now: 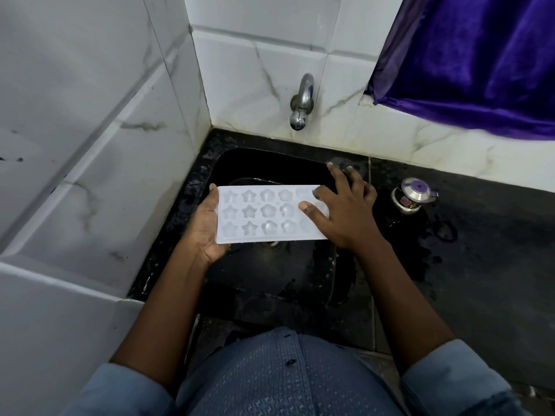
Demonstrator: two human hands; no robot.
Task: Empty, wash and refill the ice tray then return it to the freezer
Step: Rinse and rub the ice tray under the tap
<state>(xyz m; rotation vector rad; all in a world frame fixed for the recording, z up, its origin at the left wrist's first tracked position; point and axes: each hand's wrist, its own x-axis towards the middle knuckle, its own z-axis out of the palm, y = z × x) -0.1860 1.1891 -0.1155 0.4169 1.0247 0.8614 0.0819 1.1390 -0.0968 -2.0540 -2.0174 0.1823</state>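
Observation:
A white ice tray (261, 216) with star and flower shaped cells is held level over the black sink (270, 283). My left hand (204, 226) cups the tray's left end from below, thumb on its far edge. My right hand (345, 208) lies on the tray's right end, fingers spread and mostly straight, thumb pressing on the cells. The steel tap (301, 103) sticks out of the tiled wall above the sink, and no water runs from it.
White marble tiles wall in the left side and the back. A wet black counter (480, 235) stretches right of the sink, with a small steel pot with a purple lid (413, 195) on it. A purple cloth (468, 61) hangs at the top right.

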